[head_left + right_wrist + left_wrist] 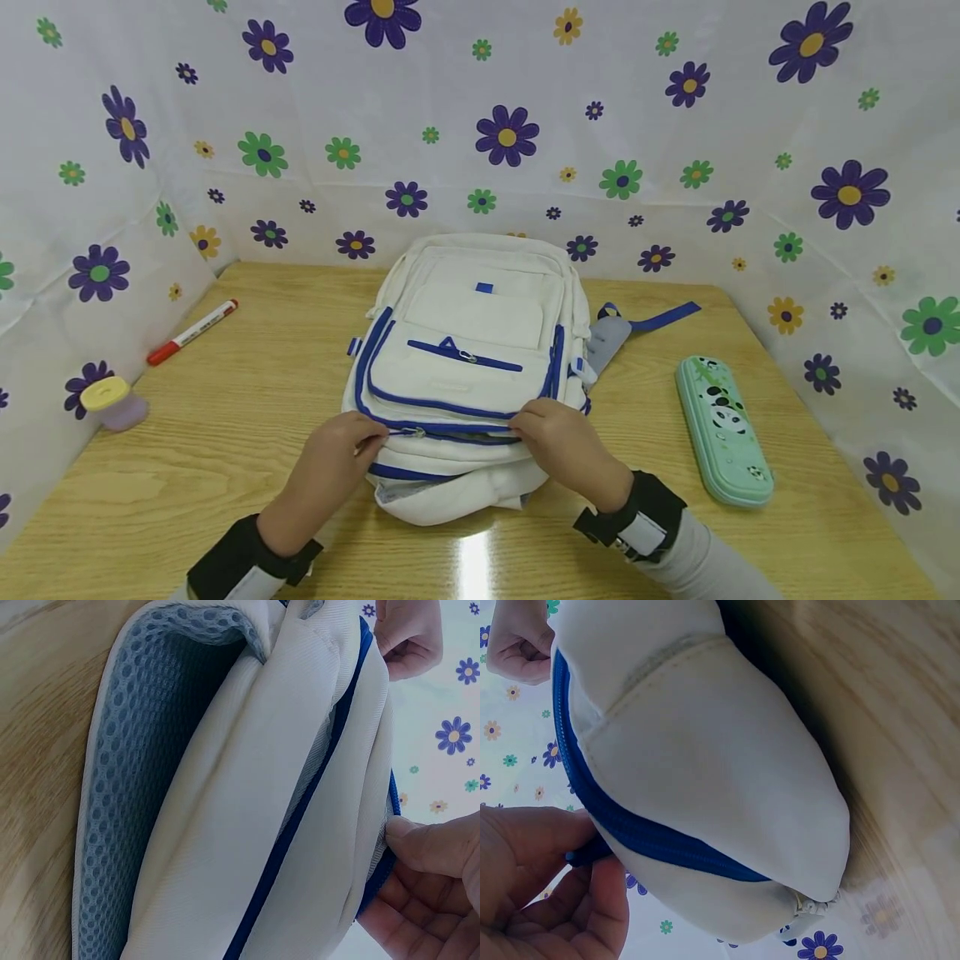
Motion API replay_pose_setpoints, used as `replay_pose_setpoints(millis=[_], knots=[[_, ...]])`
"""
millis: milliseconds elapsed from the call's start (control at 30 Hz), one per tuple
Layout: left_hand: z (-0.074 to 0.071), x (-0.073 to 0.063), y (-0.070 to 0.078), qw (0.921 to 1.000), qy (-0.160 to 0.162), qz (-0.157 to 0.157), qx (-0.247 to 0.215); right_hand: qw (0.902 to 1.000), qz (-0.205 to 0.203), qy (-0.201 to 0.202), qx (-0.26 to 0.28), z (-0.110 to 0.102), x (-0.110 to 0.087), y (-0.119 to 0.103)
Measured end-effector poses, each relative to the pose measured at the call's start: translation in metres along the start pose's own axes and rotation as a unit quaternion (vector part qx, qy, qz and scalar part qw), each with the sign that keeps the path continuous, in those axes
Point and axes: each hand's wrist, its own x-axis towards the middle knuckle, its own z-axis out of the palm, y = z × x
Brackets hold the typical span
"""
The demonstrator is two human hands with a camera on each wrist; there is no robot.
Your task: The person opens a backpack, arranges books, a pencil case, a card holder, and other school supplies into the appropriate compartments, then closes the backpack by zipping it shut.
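Observation:
A white backpack [472, 321] with blue zippers lies on its back on the table, its top toward the wall. My left hand [337, 454] pinches a blue zipper pull [589, 853] at the left end of the lower zipper [457, 436]. At that zipper's other end, my right hand [566, 442] grips the blue-trimmed edge [381, 874] between thumb and fingers. The zipper gapes slightly between the two hands. Below it, the bag's base bulges toward me, and grey-blue mesh padding [161, 697] shows in the right wrist view.
A mint pencil case [723, 429] with pandas lies to the right. On the left are a red-capped marker [193, 332] and a small purple tub [120, 408] with a yellow lid. A grey-and-blue strap [607, 342] sticks out right of the bag. Flowered cloth [450, 125] surrounds the table.

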Motion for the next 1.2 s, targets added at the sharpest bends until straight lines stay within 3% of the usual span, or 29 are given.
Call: replay_pose_setpoints(millis=[400,833,1000,1200], knots=[[-0.002,0.004,-0.009,0.9989,0.035,0.020,0.026,0.9999,0.013,0.004,-0.003,-0.003,-0.005,0.006],[0.000,0.009,-0.033,0.9979,0.036,-0.010,0.053,0.9997,0.015,0.013,0.015,-0.003,-0.013,0.010],[0.000,0.009,-0.035,0.9983,0.034,-0.019,0.044,0.9995,0.017,0.016,0.020,-0.001,-0.016,0.012],[0.004,0.007,-0.035,0.9996,0.021,-0.018,0.000,0.9993,0.024,0.016,0.026,-0.007,-0.021,0.018]])
